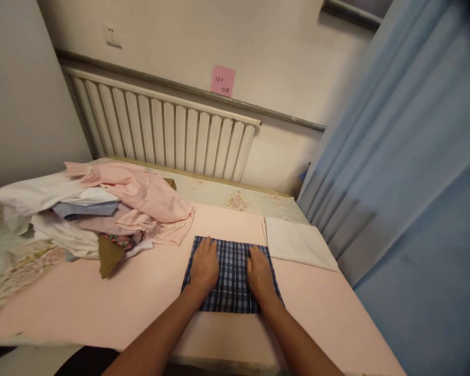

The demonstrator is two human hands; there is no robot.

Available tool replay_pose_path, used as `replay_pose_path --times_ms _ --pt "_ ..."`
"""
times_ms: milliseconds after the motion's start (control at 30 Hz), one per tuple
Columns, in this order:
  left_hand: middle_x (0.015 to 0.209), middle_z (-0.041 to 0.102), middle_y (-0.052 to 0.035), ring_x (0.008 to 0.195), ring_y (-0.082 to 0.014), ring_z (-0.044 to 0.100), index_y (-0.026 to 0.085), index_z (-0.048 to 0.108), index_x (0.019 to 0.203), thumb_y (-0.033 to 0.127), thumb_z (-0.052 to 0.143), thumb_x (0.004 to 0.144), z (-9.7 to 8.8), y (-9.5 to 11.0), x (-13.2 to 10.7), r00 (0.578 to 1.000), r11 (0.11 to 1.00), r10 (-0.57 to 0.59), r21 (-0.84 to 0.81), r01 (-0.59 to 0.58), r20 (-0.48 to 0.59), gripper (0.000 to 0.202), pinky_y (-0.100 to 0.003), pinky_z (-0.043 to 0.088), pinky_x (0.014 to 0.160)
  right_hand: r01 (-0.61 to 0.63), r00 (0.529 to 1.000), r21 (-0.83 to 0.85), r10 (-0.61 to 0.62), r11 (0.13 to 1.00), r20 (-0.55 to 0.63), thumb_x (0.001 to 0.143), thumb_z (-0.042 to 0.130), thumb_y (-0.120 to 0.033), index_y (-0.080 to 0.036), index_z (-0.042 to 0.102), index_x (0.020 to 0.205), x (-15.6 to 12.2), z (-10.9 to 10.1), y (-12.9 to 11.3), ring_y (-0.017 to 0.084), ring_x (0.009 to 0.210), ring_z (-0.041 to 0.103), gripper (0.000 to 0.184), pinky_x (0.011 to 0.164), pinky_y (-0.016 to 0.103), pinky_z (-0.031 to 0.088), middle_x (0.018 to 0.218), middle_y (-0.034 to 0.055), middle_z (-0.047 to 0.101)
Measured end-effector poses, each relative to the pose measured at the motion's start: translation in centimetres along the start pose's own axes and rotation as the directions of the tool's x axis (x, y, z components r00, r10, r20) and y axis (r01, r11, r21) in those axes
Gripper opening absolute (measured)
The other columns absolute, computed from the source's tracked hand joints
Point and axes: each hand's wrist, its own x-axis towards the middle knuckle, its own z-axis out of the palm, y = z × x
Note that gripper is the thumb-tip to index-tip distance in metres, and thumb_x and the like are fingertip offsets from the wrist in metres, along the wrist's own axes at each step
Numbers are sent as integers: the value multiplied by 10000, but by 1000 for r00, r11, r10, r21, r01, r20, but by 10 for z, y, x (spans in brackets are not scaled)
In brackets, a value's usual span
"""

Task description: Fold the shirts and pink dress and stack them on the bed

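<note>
Lying square on a pink cover point(129, 303), one plaid cloth point(232, 271)

From where I stand, I can see the plaid cloth, dark blue with pale lines, spread in a tidy rectangle near the front of the bed, directly before the person. The left hand point(204, 266) rests on its left part, fingers bent and pointing to the far edge. The right hand point(260, 274) rests on its right part, fingers curled inward. Whether either one pinches the fabric or merely presses on it, I cannot tell.

Just beyond, to the right, a white striped cloth point(300, 243) lies flat beside the blue curtain point(395, 156). Over on the left sits a loose heap of clothes: a pink garment point(144, 193) on top, white fabric point(35, 193) next to it, and an olive piece point(110, 257) hanging out toward the front. Behind the bed runs a white radiator point(168, 128), with a pink note point(222, 81) stuck up near it, its handwriting too small to read.
</note>
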Motion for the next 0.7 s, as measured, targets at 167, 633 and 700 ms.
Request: replay_pose_path --times_ms 167,633,700 --pt "1478 400 -59 1386 -279 285 220 490 1341 253 359 906 42 10 -38 970 961 212 154 -229 121 456 -519 239 1106 152 971 -18 -147 988 186 938 343 -215 -144 480 1350 -37 26 -41 238 1344 361 439 1116 449 261 1425 114 449" --pt "1496 363 -68 1400 -281 255 198 381 1419 430 318 935 25 -53 -54 990 951 127 278 -137 56 541 -502 220 1114 -5 981 -201 44 980 190 935 397 -387 -192 467 1373 -66 -1 30 288 1372 314 484 1095 517 255 1467 100 385" --pt "1497 361 -64 1401 -280 254 201 385 1417 421 316 935 18 -64 -59 992 950 101 290 -119 78 534 -499 223 1113 -22 982 -204 59 979 182 939 387 -393 -189 467 1373 -72 -4 36 290 1375 309 487 1092 531 249 1472 108 373"
